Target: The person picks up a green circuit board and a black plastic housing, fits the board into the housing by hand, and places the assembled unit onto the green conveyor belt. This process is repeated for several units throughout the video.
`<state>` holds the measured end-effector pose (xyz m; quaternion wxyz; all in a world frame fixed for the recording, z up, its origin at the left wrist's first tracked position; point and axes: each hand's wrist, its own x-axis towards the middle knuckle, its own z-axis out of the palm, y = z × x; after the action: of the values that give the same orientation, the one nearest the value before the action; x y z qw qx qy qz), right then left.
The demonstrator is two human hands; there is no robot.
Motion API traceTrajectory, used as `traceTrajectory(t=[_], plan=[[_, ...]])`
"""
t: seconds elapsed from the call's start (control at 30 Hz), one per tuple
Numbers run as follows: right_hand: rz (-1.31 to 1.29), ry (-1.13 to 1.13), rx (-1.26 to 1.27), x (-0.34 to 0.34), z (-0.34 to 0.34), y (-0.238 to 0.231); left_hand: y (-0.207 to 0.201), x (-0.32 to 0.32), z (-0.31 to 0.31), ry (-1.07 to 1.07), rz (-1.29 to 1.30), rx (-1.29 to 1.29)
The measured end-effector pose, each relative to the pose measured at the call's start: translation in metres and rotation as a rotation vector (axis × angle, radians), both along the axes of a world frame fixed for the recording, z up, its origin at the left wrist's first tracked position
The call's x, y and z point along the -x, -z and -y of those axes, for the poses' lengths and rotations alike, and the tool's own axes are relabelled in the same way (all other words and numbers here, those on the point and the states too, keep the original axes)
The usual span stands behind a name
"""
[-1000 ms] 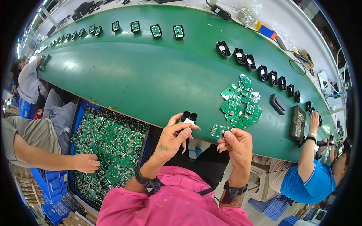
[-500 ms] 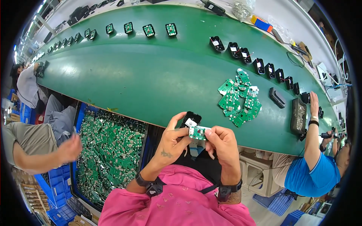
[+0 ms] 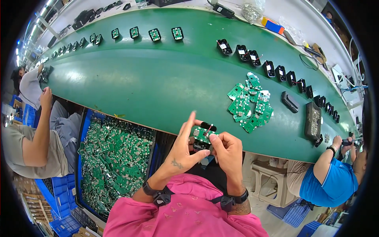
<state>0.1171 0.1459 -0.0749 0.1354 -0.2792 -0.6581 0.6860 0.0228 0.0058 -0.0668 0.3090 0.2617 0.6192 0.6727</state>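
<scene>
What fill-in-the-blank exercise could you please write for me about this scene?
1. The left hand holds a small case whose colour is ____.
2. The right hand grips a circuit board that is mostly ____ in colour.
3. The bin full of loose boards stands on the ____ side of both hands.

Missing words: black; green; left.

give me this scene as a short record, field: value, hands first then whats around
left hand: left hand holds a black housing
right hand: right hand grips a green circuit board over the housing; contact between them unclear
table pile: loose green boards, overlapping
far left row: black housings with boards inside
right row: black housings with white labels
lower left: large heap of boards
other people: blue shirt at right, beige shirt at left
</scene>
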Motion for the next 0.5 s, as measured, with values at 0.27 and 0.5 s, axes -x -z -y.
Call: traceTrajectory(t=[0.27, 0.5], plan=[[-0.044, 0.065, -0.329, 0.001, 0.003, -0.006, 0.005, 0.003, -0.003, -0.026, 0.096, 0.06], [-0.189, 0.213, -0.5, 0.008, 0.016, -0.007, 0.002, -0.014, -0.013, -0.19, -0.434, 0.197]])
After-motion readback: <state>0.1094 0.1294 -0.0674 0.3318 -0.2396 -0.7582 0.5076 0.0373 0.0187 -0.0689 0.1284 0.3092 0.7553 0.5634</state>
